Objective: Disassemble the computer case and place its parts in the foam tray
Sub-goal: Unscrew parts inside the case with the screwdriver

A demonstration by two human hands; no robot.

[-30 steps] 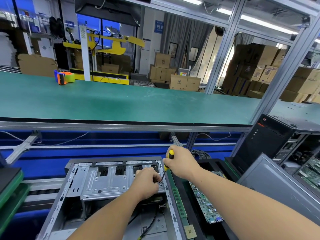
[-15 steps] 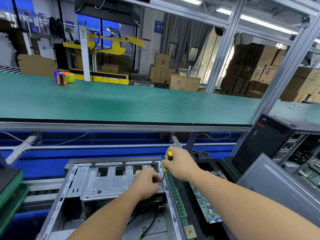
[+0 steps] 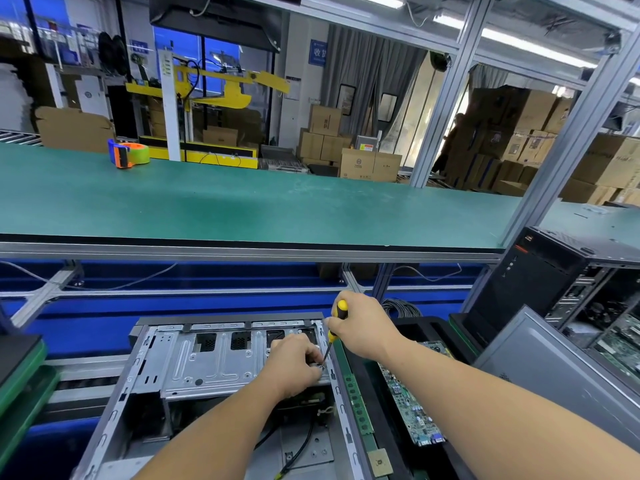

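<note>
Both your arms are stretched forward, hands close together.

Your right hand [image 3: 363, 325] is wrapped round the screwdriver [image 3: 335, 329] handle, shaft angled down-left. Your left hand [image 3: 294, 365] sits knuckles-up with fingers curled right at the tip.

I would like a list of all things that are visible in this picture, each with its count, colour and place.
computer case: one, grey metal, open, low centre
screwdriver: one, yellow and black handle, tip at the case's right edge
circuit board: one, green, in the foam tray
foam tray: one, black, right of the case
memory stick: one, green, along the tray's left side
tape dispenser: one, blue and orange with green tape, on the shelf, far left
shelf: one, green top, above the case
second computer: one, black, at right
cardboard boxes: many, brown, background
left hand: one, fingers curled at the screwdriver's tip
right hand: one, grips the screwdriver's handle
</note>
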